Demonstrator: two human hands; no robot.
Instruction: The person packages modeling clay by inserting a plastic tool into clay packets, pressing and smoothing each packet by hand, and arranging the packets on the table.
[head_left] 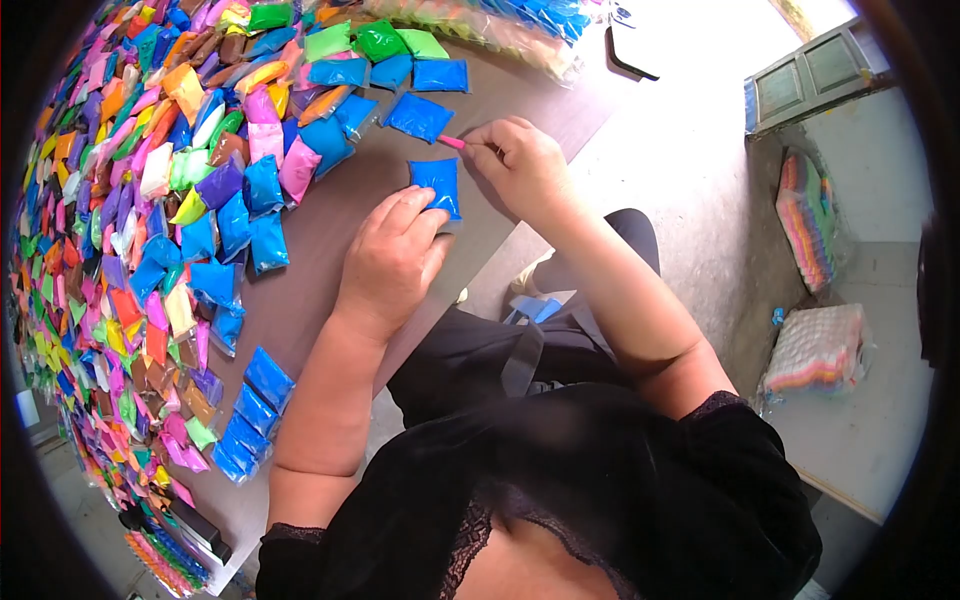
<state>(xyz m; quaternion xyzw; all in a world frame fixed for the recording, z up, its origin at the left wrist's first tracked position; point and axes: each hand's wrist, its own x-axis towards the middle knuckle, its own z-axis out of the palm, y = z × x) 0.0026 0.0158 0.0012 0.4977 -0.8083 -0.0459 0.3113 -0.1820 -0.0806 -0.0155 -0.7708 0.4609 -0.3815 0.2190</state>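
My left hand [395,250] rests at the table's near edge, its fingers closed over the lower part of a small blue packet [433,178]. Pinched between the thumb and fingers of my right hand [520,165] is a thin pink stick [452,142]. The stick's tip points left, at the corner of another blue packet [418,118]; I cannot tell whether they touch. Both packets look like soft, filled clear-plastic pouches. Further blue packets [441,76] and green packets [380,41] lie just beyond.
A large heap of multicoloured packets [130,220] covers the left of the brown table [310,235]. Stacked blue packets [255,415] lie by my left forearm. Bagged colourful bundles [520,35] sit at the far edge, and more bundles [815,350] stand at right. A dark phone-like object [632,55] is beyond.
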